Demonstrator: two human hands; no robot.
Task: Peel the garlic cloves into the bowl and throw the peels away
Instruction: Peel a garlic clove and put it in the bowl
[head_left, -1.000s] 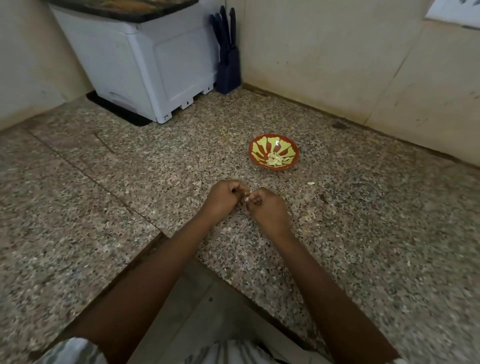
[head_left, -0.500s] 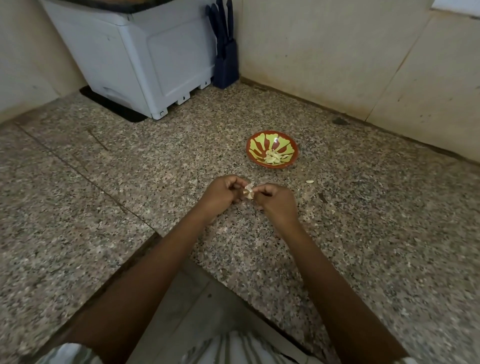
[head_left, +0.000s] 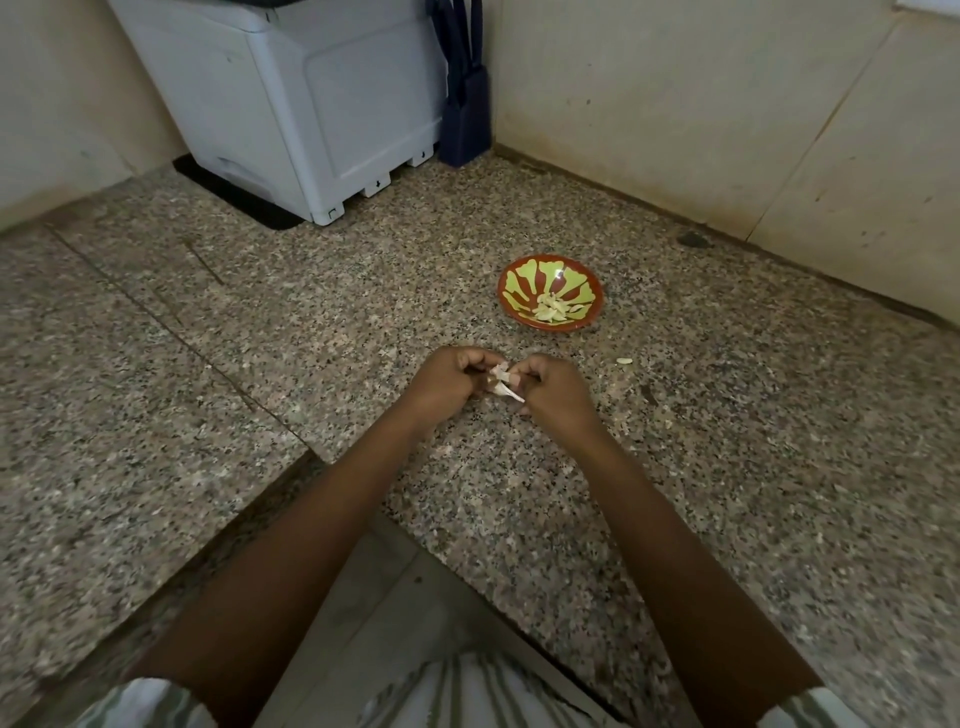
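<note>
Had a small pale garlic clove with papery white peel (head_left: 500, 378) held low over the counter, just in front of the bowl. Pinched from one side by the curled fingers of the left hand (head_left: 447, 387) and from the other by the curled fingers of the right hand (head_left: 551, 393), both fists bunched close together. Showed a thin strip of peel sticking out down toward the right hand. Couldn't tell exactly which fingertips had the grip, way too bunched up. Just beyond the hands, saw the round red-brown bowl with a yellow-green petal pattern (head_left: 517, 287), upright, with a little heap of peeled pale cloves (head_left: 550, 310) in the bottom. Also spotted one loose pale clove (head_left: 624, 360) lying right of the hands, near the bowl but apart from it. All sat on a speckled grey-brown granite countertop (head_left: 260, 364). Farther back in the corner, had a boxy white plastic appliance (head_left: 291, 104) with a dark blue knife block (head_left: 466, 109) just beside it, against the beige tiled wall (head_left: 675, 104).
</note>
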